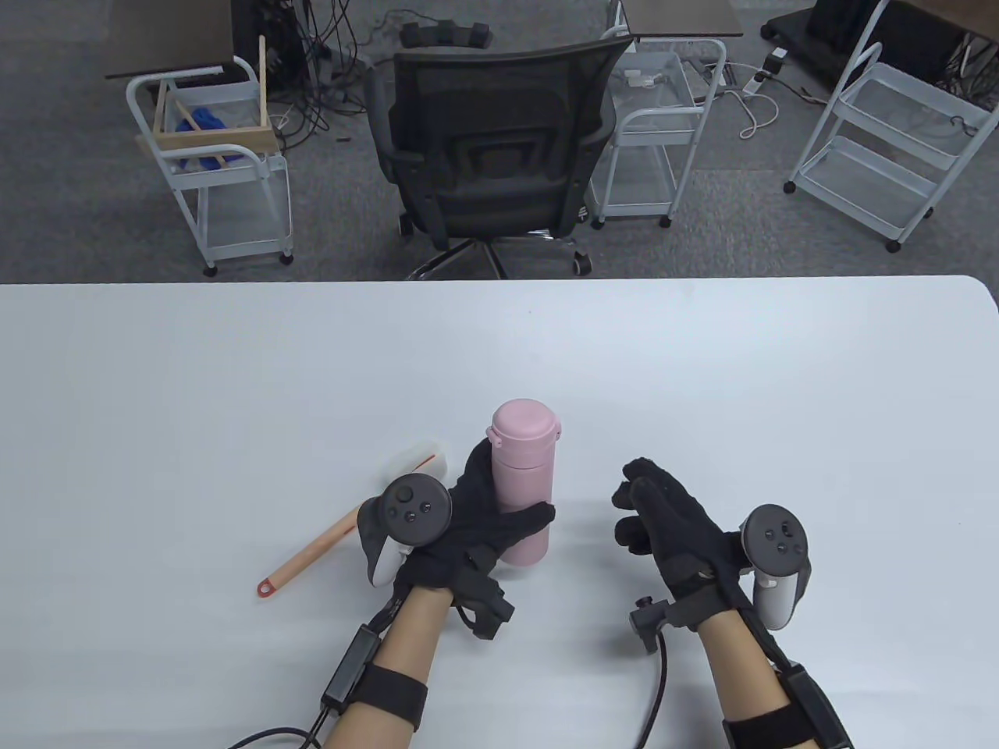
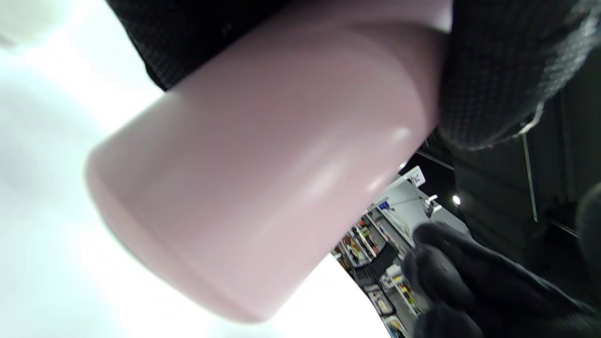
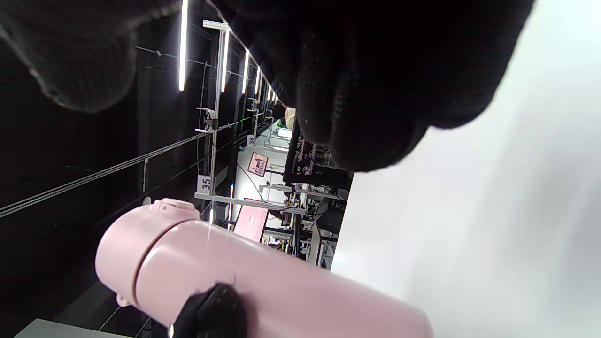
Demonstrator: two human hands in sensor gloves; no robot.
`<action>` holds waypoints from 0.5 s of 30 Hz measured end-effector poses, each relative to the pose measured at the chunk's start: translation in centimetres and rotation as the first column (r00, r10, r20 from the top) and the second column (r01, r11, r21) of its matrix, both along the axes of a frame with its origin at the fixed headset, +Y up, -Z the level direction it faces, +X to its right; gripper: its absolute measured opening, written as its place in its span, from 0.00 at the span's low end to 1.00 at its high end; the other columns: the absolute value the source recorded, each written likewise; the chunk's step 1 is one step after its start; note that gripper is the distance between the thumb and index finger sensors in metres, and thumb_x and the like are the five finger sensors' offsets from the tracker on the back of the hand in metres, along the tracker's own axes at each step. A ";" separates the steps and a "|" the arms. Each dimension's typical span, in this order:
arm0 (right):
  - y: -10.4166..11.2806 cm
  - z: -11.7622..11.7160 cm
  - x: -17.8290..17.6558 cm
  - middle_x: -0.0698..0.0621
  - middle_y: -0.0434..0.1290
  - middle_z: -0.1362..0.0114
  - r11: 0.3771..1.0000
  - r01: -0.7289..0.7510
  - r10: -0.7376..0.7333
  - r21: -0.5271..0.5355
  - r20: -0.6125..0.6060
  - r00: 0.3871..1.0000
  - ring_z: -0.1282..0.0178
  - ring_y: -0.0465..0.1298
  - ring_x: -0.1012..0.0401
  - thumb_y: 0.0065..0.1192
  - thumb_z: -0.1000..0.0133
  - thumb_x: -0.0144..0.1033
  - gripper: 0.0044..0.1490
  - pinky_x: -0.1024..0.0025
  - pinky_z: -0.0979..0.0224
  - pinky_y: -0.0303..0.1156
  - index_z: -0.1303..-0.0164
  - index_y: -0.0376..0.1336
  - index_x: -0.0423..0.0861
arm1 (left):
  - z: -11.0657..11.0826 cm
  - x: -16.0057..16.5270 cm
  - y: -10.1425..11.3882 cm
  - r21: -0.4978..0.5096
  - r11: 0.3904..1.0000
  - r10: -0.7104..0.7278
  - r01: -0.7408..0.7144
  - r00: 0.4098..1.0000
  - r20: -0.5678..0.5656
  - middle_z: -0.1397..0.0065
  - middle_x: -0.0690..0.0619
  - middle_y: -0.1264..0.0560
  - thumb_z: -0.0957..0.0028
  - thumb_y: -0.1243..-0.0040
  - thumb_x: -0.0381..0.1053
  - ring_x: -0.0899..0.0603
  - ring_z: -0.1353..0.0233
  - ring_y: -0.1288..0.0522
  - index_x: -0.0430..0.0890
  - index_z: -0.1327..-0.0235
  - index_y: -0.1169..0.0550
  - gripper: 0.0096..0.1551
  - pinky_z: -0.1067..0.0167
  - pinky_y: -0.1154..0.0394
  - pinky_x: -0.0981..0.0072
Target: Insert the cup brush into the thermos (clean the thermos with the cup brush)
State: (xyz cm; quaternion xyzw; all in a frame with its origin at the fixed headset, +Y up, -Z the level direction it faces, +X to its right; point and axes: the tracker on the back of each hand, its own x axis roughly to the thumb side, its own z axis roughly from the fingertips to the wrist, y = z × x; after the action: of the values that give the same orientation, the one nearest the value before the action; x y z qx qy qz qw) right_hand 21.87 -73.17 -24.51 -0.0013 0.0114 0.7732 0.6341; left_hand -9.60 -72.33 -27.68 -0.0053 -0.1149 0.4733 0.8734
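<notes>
The white table (image 1: pixel 234 390) fills the lower frame. At lower centre, the upright pink cylindrical thermos (image 1: pixel 521 484) has its lid on, its middle covered by the gripping left hand (image 1: pixel 468 523). The orange-handled cup brush (image 1: pixel 335 534) lies lower left, its pale head half hidden. The right hand (image 1: pixel 671 523) hovers empty, fingers loosely curled. No label is readable.

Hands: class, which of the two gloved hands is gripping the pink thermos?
The left hand grips the upright thermos around its body; the right hand hangs apart beside it, holding nothing.
</notes>
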 end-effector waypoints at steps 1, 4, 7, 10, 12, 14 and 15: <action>0.0 0.0 0.0 0.39 0.74 0.30 1.000 0.005 -0.005 -0.001 -0.001 1.000 0.51 0.84 0.50 0.55 0.44 0.79 0.60 0.58 0.45 0.79 0.19 0.60 0.39 | -0.3 0.1 -0.1 0.011 1.000 -0.010 0.010 1.000 -0.025 0.16 0.41 0.40 0.50 0.29 0.63 0.31 0.21 0.31 0.44 0.20 0.47 0.56 0.32 0.23 0.48; 0.0 -0.1 0.1 0.39 0.74 0.30 1.000 0.008 -0.008 -0.002 -0.003 1.000 0.50 0.84 0.50 0.54 0.43 0.78 0.59 0.58 0.45 0.79 0.20 0.61 0.39 | -1.0 0.5 -0.6 0.037 0.997 -0.057 0.061 0.993 -0.104 0.16 0.42 0.41 0.52 0.27 0.62 0.31 0.20 0.31 0.45 0.20 0.47 0.57 0.31 0.23 0.49; 0.0 -0.1 0.1 0.38 0.74 0.30 1.000 0.008 -0.008 -0.003 -0.010 1.000 0.50 0.84 0.49 0.54 0.43 0.78 0.59 0.58 0.45 0.79 0.19 0.60 0.39 | -1.6 0.9 -1.3 0.031 0.994 -0.096 0.102 0.984 -0.147 0.16 0.43 0.42 0.54 0.26 0.60 0.31 0.20 0.32 0.45 0.20 0.50 0.61 0.31 0.23 0.50; 0.0 -0.1 0.2 0.38 0.74 0.30 1.000 0.015 -0.015 -0.005 -0.012 1.000 0.50 0.84 0.49 0.54 0.43 0.78 0.59 0.57 0.44 0.79 0.19 0.60 0.39 | -1.9 1.1 -2.2 0.002 0.994 -0.105 0.106 0.983 -0.151 0.16 0.44 0.43 0.55 0.25 0.58 0.34 0.18 0.33 0.46 0.20 0.51 0.62 0.29 0.23 0.53; 0.0 -0.1 0.2 0.38 0.74 0.30 1.000 0.019 -0.019 -0.006 -0.010 1.000 0.49 0.84 0.49 0.54 0.42 0.78 0.59 0.57 0.44 0.79 0.19 0.60 0.39 | -1.9 1.1 -2.7 -0.016 0.994 -0.112 0.111 0.982 -0.149 0.16 0.44 0.44 0.55 0.24 0.57 0.33 0.19 0.34 0.46 0.20 0.51 0.62 0.29 0.24 0.52; 0.1 -0.2 0.2 0.38 0.74 0.30 1.000 0.021 -0.021 -0.008 -0.008 1.000 0.49 0.84 0.49 0.54 0.43 0.78 0.59 0.57 0.44 0.79 0.19 0.61 0.39 | -1.9 1.1 -2.9 -0.020 0.995 -0.095 0.093 0.987 -0.131 0.16 0.45 0.44 0.55 0.24 0.57 0.33 0.18 0.35 0.46 0.20 0.52 0.62 0.28 0.24 0.52; 0.1 -0.2 0.3 0.38 0.74 0.30 1.000 0.022 -0.022 -0.008 -0.009 1.000 0.49 0.84 0.49 0.54 0.42 0.78 0.58 0.57 0.44 0.79 0.20 0.61 0.39 | -1.9 1.1 -3.0 -0.029 0.996 -0.089 0.086 0.987 -0.137 0.16 0.45 0.45 0.55 0.23 0.56 0.33 0.18 0.35 0.47 0.20 0.52 0.62 0.28 0.25 0.52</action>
State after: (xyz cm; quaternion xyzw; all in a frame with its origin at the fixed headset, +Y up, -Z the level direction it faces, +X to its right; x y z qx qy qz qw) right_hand 22.13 -73.10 -24.67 -0.0003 0.0173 0.7660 0.6426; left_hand -8.49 -75.31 -29.59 0.0122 -0.0484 0.4351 0.8990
